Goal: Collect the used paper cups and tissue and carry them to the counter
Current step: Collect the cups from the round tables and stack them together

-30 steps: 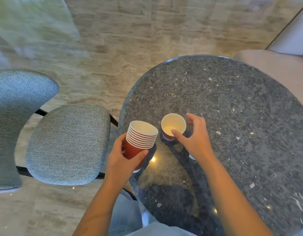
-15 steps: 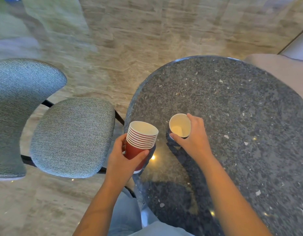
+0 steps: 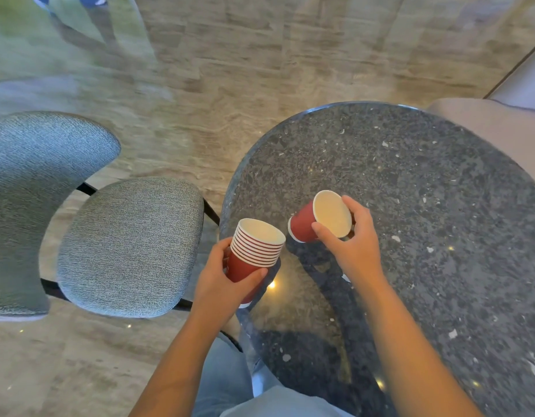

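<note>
Over the near left edge of a round, dark speckled stone table [image 3: 440, 191], the person's two bare hands each hold paper cups. The left hand [image 3: 221, 284] grips a stack of cups [image 3: 255, 251], red outside and white inside, nested so that their white rims form a ladder of bands at the top. The thumb lies across the near side of the bottom cup's red wall and the fingers wrap round the far left side. The stack stands nearly upright, leaning a little to the left, and sits right at the table's rim, partly over the stone and partly over the gap beside it.

Just to the right of the stack, and apart from it, the right hand [image 3: 356, 248] grasps a single cup [image 3: 329, 215] of the same kind. The thumb presses on the near side close to the rim and the curled fingers hold the far side. This cup is tipped over, its open mouth turned up and to the right and its base pointing left toward the stack. Its pale inside looks dry. It appears to be lifted off the tabletop, with a dark reflection on the polished stone below it.

Left of the table stands a chair [image 3: 128, 248] with a grey-blue woven seat and backrest on a thin black frame. A pale upholstered seat [image 3: 486, 121] shows past the table's far right edge. Light blue trousers [image 3: 224, 377] fill the bottom centre, above a streaked beige stone floor [image 3: 260, 55].
</note>
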Demonstrator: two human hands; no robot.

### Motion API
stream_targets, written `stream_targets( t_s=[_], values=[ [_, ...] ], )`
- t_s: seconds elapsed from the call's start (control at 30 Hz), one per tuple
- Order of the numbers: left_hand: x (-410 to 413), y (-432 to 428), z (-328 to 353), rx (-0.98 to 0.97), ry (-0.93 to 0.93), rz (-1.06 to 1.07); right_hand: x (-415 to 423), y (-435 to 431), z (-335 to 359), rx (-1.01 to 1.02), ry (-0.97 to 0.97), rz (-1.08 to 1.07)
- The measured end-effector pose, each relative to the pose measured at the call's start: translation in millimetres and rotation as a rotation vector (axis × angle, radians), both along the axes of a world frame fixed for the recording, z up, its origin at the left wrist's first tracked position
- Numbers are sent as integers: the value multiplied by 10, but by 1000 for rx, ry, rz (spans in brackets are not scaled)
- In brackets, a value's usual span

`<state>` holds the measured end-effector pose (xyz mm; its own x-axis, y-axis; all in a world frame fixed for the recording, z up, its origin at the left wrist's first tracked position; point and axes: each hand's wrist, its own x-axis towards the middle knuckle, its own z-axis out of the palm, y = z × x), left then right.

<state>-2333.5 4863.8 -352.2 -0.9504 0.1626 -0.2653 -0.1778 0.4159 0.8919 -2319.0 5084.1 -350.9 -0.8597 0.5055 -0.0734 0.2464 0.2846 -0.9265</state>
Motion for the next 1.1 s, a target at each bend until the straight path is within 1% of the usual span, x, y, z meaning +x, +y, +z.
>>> stream_targets(
  t_s=[0.2, 0.4, 0.67, 0.9, 1.1],
  values=[
    [21, 54, -1, -21, 10, -67, 92, 9, 259, -53, 91, -32],
    [42, 150, 39, -9, 20, -131, 172, -21, 448, -86, 104, 53],
    [46, 203, 175, -16, 97, -235, 223, -32, 466, -136, 82, 129],
    [64, 218, 217, -10, 120, -258, 254, -55, 465, -193, 11, 250],
    [71, 232, 229, -31, 144, -274, 280, -65, 435, -213, -36, 285]
  ],
)
